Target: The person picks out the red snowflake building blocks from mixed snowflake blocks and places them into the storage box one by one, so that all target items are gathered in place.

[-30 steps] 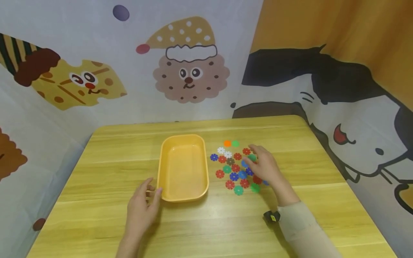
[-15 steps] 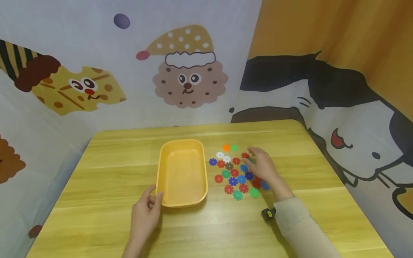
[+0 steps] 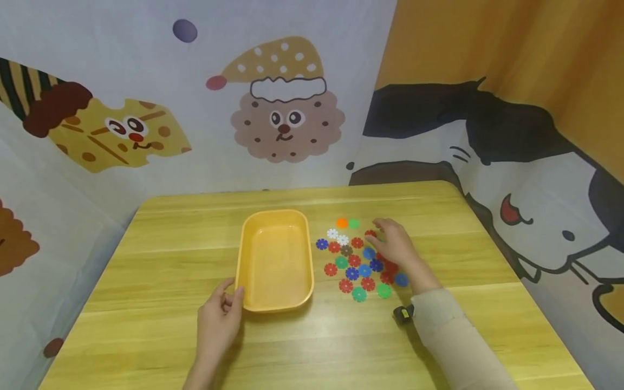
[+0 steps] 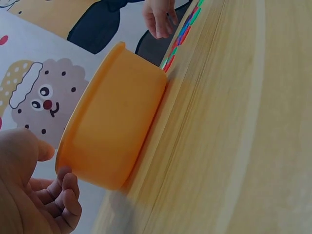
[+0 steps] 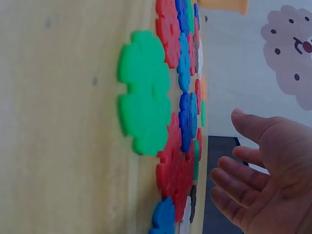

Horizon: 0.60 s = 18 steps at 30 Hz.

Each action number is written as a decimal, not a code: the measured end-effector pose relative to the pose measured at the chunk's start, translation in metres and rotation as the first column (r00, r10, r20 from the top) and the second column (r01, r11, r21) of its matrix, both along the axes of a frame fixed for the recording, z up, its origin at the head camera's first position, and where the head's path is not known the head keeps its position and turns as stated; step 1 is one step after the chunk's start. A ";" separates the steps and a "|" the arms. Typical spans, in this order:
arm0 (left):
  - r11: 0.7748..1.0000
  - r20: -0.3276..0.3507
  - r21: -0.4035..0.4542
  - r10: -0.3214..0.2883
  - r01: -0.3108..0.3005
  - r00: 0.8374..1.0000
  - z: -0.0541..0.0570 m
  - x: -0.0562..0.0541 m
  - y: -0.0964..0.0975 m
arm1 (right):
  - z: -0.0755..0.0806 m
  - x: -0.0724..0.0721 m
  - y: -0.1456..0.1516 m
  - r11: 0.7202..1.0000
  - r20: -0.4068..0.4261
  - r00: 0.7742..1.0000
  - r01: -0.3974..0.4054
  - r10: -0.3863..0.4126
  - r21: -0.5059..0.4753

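A yellow plastic tub (image 3: 275, 306) stands left of the table's middle. Its near left corner lies between the thumb and curled fingers of my left hand (image 3: 220, 322); in the left wrist view, the fingertips (image 4: 64, 171) are right at the rim. Notched plastic snowflake discs, such as a green disc (image 3: 359, 294) and a blue disc (image 3: 352, 273), lie flat to the tub's right. Over their right side hovers my right hand (image 3: 397, 246), with thumb and fingers apart and nothing between them. The hand and forearm hide some discs.
Discs in red, white, brown and orange (image 3: 342, 223) make up the rest of the scatter. A black wrist strap device (image 3: 403, 314) is on the right wrist by the sleeve (image 3: 439, 311). A cartoon-print cloth (image 3: 195, 162) hangs behind the wooden table (image 3: 161, 244).
My left hand has moved slightly right, to the tub's rim. My right hand stays over the discs, with only a small shift. The head view has tilted a little.
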<state>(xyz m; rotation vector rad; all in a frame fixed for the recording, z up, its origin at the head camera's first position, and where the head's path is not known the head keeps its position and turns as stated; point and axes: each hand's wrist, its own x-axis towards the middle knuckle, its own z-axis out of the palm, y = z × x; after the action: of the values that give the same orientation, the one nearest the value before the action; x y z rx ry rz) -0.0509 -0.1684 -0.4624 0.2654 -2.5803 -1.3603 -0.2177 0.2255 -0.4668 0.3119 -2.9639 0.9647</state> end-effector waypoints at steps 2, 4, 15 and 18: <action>1.000 0.008 0.002 0.005 -0.005 1.000 0.000 0.000 0.000 | -0.001 -0.001 0.000 1.000 0.016 1.000 -0.001 0.001 0.007; 1.000 0.010 0.005 0.007 -0.007 1.000 0.000 0.000 0.000 | -0.002 -0.003 0.001 1.000 0.030 1.000 0.003 -0.004 0.013; 1.000 -0.054 0.001 0.015 -0.015 0.998 -0.004 -0.001 0.002 | -0.003 -0.008 0.004 1.000 0.091 0.996 0.004 -0.003 -0.016; 1.000 -0.051 0.009 0.013 -0.013 0.999 -0.005 -0.001 0.002 | -0.005 -0.011 0.004 1.000 0.087 0.996 -0.011 0.010 0.010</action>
<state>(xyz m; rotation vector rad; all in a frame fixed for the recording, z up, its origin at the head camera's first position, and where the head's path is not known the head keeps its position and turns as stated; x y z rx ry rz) -0.0516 -0.1662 -0.4674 0.2447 -2.5276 -1.3556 -0.2288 0.2292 -0.4720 0.2926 -3.0497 0.9890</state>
